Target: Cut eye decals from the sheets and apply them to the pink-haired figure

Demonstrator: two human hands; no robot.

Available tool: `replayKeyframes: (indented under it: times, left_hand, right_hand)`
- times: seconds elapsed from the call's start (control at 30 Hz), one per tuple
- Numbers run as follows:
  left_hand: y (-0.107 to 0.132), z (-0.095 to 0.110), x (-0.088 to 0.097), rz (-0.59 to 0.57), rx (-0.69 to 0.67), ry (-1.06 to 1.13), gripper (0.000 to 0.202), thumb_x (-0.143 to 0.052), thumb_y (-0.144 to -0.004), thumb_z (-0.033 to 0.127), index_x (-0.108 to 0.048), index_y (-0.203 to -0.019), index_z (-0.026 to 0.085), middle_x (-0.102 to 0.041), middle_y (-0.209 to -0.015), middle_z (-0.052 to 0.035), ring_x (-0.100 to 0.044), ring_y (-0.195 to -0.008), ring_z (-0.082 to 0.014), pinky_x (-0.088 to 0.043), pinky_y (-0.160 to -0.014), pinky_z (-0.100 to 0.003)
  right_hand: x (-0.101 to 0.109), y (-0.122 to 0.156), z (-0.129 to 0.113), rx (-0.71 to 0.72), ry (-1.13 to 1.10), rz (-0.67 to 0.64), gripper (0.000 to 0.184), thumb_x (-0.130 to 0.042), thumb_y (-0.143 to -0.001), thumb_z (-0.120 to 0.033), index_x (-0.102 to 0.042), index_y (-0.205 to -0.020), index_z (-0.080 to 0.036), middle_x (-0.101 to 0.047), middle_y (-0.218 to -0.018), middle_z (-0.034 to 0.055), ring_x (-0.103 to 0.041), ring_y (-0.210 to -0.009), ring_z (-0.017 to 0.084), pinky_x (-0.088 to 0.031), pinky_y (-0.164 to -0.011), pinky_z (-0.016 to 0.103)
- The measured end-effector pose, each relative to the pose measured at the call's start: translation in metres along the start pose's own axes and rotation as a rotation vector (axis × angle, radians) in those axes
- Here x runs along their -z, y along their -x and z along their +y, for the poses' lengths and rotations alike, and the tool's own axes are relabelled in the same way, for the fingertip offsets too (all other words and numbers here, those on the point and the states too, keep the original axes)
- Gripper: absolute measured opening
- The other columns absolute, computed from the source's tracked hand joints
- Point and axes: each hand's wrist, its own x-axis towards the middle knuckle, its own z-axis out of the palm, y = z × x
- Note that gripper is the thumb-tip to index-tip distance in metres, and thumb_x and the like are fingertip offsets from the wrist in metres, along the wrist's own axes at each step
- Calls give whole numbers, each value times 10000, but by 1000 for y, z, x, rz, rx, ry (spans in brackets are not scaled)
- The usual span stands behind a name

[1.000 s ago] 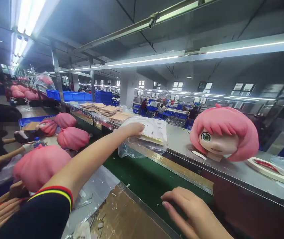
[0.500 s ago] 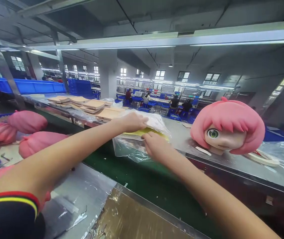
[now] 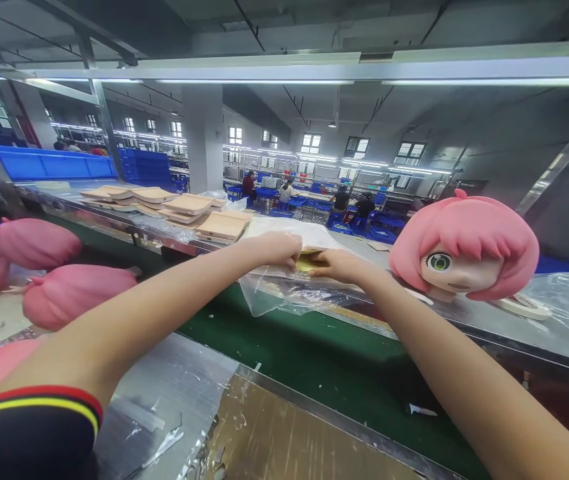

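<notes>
A stack of thin yellow sheets (image 3: pixel 306 261) lies in a clear plastic bag (image 3: pixel 277 299) on the far metal ledge, its white film (image 3: pixel 284 228) spread over the top. My left hand (image 3: pixel 280 251) is closed, fingers curled over the bag's near edge. From the right, my right hand (image 3: pixel 340 265) reaches into the opening, thumb and fingers pinched at the edge of the yellow sheets. Right of it, a pink-haired figure head (image 3: pixel 464 250) with a green eye stands on the ledge.
Light-brown curved boards (image 3: pixel 184 205) are stacked left on the ledge. A green conveyor belt (image 3: pixel 284 340) runs below. More pink head parts (image 3: pixel 77 293) lie at left, near a blue bin (image 3: pixel 54 163). A brown board (image 3: pixel 284 433) lies in front. People sit far behind.
My right hand has shifted right and up, its fingers now at the yellow sheets in the bag's opening. My left hand has curled closed at the bag's edge. The view has turned slightly.
</notes>
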Motion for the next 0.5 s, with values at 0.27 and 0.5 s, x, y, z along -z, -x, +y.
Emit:
replayKeyframes:
  times: [0.27,0.5]
  left_hand:
    - [-5,-8,-1,-35,-28,54,267,-625,-951,382,-662,-1080,151,-673,-1139,-75,-654,-1011,-207,-553,-904,-420]
    - [-4,-3,4,-82,-19,19,248,-646,-942,359,-669,-1064,144,-677,-1144,-75,-660,-1011,-208,-564,-898,-421]
  right_hand:
    - [9,-1,4,46,1,-20,294,-612,-967,-364,-657,-1196,-186,-642,-1286,87,-609,-1153,231,-475,-1044,459]
    - [14,-4,7,67,-2,-66,245,-644,-948,-339,-683,-1130,-180,-688,-1168,61,-635,-1071,218,-499,-995,437]
